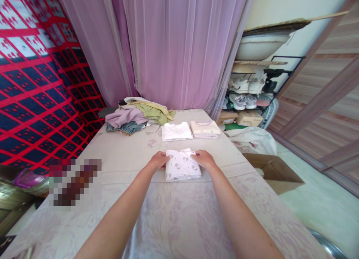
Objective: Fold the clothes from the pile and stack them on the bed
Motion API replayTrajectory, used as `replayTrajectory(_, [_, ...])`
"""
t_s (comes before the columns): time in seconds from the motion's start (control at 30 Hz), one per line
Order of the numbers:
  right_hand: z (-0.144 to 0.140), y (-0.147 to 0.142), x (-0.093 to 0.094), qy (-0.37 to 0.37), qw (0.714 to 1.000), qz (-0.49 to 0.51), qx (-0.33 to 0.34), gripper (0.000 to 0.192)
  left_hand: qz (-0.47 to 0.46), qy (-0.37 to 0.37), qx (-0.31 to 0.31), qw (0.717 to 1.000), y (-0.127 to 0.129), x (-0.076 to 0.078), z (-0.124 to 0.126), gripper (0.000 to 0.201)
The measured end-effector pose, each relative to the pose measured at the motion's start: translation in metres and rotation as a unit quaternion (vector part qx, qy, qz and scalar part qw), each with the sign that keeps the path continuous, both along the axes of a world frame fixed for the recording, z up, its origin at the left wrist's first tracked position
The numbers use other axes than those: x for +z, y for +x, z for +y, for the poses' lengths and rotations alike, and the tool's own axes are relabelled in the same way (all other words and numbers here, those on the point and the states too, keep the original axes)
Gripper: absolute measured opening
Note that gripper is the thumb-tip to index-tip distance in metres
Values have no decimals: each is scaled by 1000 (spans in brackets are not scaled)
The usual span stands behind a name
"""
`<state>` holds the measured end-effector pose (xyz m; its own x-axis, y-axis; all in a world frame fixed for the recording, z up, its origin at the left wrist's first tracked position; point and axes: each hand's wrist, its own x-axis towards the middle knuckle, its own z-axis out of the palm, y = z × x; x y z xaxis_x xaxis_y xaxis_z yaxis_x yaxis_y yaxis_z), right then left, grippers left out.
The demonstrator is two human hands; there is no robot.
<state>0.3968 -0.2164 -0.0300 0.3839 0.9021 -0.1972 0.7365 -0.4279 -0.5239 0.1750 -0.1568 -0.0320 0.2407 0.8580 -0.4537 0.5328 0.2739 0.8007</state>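
A small folded white garment (182,165) with a faint pink print lies on the table (123,150) in front of me. My left hand (158,160) grips its left edge and my right hand (204,158) grips its right edge. Beyond it lie a folded white garment (176,131) and a folded cream garment (205,128), side by side. At the far left of the table sits a loose heap of unfolded clothes (137,115) in mauve, green and denim.
A pink curtain (179,45) hangs behind the table. A red and blue patterned cloth (36,83) covers the left wall. To the right stand a shoe rack (249,90) and an open cardboard box (273,171) on the floor.
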Motion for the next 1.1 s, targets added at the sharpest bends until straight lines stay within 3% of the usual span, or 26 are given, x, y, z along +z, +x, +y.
replayTrajectory(0.13, [-14, -8, 3, -10, 999, -32, -34, 33, 14, 34, -19, 999, -4, -1, -11, 73])
replayTrajectory(0.23, [-31, -20, 2, -23, 997, -55, -40, 40, 90, 136, -65, 984, -9, -6, -28, 82])
replayTrajectory(0.37, [-47, -32, 1, -10, 993, -119, -23, 39, 124, 289, -104, 944, -15, -18, -54, 68])
replayTrajectory(0.47, [-53, -34, 3, 20, 991, -135, -6, 35, 118, 356, -131, 918, -19, -27, -64, 49])
replayTrajectory(0.8, [-62, -32, -6, 49, 992, -116, -13, 38, 114, 368, -176, 906, -24, -29, -63, 43])
replayTrajectory(0.97, [-63, -33, -13, 31, 989, -139, -25, 38, 132, 366, -187, 902, -24, -29, -62, 44])
replayTrajectory(1.1, [-65, -28, -5, -34, 992, -115, -28, 41, 157, 378, -182, 894, -25, -27, -65, 48])
